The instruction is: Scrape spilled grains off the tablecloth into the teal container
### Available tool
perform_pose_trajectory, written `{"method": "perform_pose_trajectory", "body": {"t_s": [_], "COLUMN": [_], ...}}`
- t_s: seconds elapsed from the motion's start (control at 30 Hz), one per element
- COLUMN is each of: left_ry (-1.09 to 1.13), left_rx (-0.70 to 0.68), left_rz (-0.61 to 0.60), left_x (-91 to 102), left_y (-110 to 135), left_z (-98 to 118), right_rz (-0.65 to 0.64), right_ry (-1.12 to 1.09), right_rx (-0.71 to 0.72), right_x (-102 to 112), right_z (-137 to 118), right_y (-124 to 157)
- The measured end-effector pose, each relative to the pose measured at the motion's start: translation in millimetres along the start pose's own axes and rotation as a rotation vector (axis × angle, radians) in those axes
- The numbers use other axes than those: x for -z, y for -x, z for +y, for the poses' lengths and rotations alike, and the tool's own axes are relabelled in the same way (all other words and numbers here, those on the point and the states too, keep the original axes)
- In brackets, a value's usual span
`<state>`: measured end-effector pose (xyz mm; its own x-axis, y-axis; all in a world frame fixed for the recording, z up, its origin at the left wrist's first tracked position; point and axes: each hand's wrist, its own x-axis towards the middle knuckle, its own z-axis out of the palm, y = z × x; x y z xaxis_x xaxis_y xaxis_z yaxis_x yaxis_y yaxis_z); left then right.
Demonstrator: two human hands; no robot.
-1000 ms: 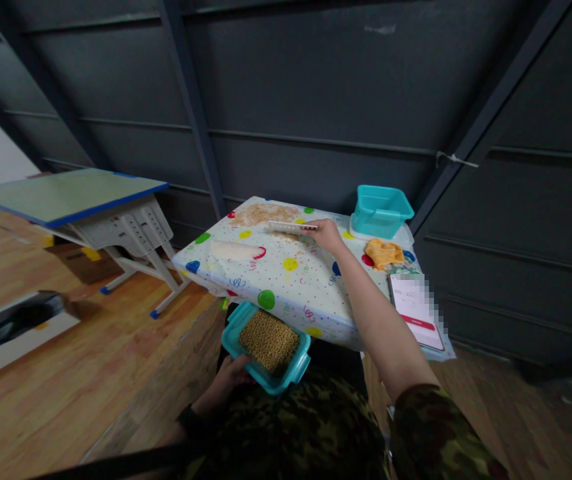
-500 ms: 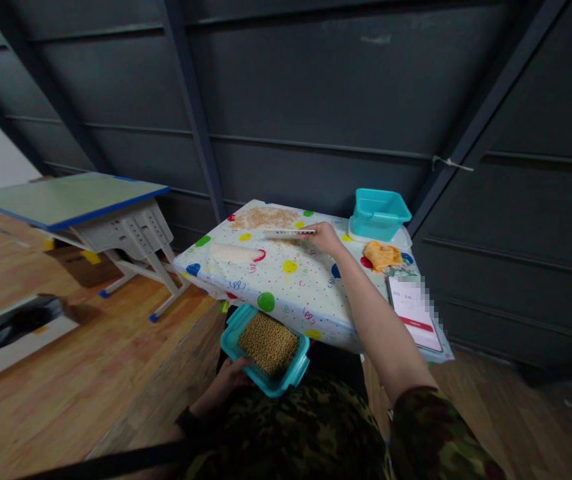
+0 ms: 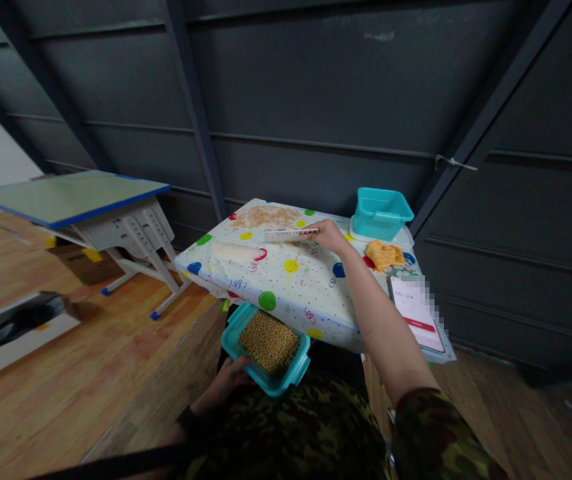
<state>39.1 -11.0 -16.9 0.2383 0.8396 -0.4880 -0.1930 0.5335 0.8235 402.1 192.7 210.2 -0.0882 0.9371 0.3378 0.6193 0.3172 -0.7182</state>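
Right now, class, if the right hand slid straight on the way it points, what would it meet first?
Likely the tan grain heap on the table: the right hand holds a flat white strip aimed left toward its near edge. Depth is unclear, so it could pass in front.

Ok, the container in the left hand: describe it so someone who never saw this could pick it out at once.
Find the small polka-dot-covered table; just below its near edge, over the person's lap, the left hand holds a teal clip-lock container. Unlike the other teal container up on the table's far right corner, this one is filled with tan beans.
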Motion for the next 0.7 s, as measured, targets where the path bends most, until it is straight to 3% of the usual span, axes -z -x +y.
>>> {"method": "perform_pose_trajectory", "body": {"t_s": [0.3,0.7], "left_ry": [0.041,0.144], "left_rx": [-0.030,-0.056], "left_rz": [-0.005,0.094], "left_x": [-0.3,-4.5], "left_y": [1,11], "left_z": [-3,11], "right_rz": [-0.004,-0.011], "right_ry": [-0.114,-0.128], "right_rx": [-0.039,-0.074], "right_x": [19,24], "right_z": [7,-14], "right_y": [4,15]}}
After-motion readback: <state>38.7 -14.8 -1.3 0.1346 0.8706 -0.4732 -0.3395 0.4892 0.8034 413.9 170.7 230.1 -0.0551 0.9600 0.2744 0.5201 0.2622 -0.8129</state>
